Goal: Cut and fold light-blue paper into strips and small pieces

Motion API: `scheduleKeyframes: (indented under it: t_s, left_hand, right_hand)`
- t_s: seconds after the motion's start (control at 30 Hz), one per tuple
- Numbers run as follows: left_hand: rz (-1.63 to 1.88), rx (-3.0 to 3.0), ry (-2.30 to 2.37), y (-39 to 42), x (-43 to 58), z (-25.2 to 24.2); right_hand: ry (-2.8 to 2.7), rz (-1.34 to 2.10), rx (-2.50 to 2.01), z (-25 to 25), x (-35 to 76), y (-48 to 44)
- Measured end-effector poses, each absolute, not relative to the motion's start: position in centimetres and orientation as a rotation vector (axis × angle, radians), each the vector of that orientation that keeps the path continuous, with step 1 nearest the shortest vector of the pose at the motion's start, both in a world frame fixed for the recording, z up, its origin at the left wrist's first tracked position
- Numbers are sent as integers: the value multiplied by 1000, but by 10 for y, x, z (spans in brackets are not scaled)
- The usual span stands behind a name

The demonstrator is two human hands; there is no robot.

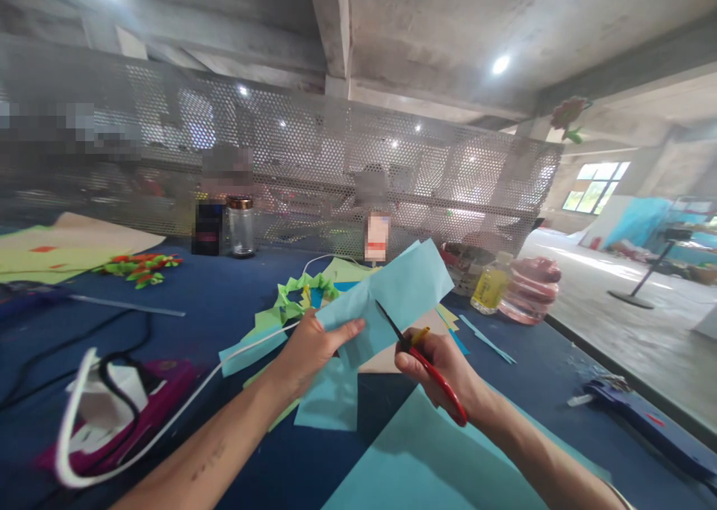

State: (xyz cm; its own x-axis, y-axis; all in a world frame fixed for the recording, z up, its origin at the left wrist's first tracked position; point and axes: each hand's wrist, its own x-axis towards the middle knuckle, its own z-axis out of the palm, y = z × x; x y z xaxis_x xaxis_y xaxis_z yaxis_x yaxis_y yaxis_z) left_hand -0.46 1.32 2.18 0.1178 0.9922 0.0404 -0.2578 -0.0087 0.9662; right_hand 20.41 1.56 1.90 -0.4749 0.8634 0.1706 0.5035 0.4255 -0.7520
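Note:
My left hand (319, 346) pinches a light-blue sheet of paper (411, 275), folded or layered, with the thumb on top. It is held up above the table. Wrapped round red-handled scissors (445, 390) is my right hand (440, 361); the dark blade lies across the paper's lower part. A short yellow stick-like piece (420, 335) shows at the right fingers; whether it belongs to the scissors I cannot tell. Below the hands lie more blue paper (426, 450) and a smaller blue piece (328, 402). A green folded-paper ring (288, 297) sits behind my left hand.
A white cable (173, 413) runs from a magenta power strip (162, 390) under my left forearm. Along the back stand a glass jar (242, 228), a yellow-labelled bottle (491, 286) and a pink bottle (529, 290). A blue glue gun (644, 420) lies at the right edge; a perforated screen (314, 174) stands behind.

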Motion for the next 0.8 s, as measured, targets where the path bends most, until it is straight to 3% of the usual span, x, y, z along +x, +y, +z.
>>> scheduleKeyframes:
  t_s: [0.8]
  left_hand:
    - [1142,1128,821,9,1,19]
  right_hand:
    - [-2145,827,-1093,12,206,18]
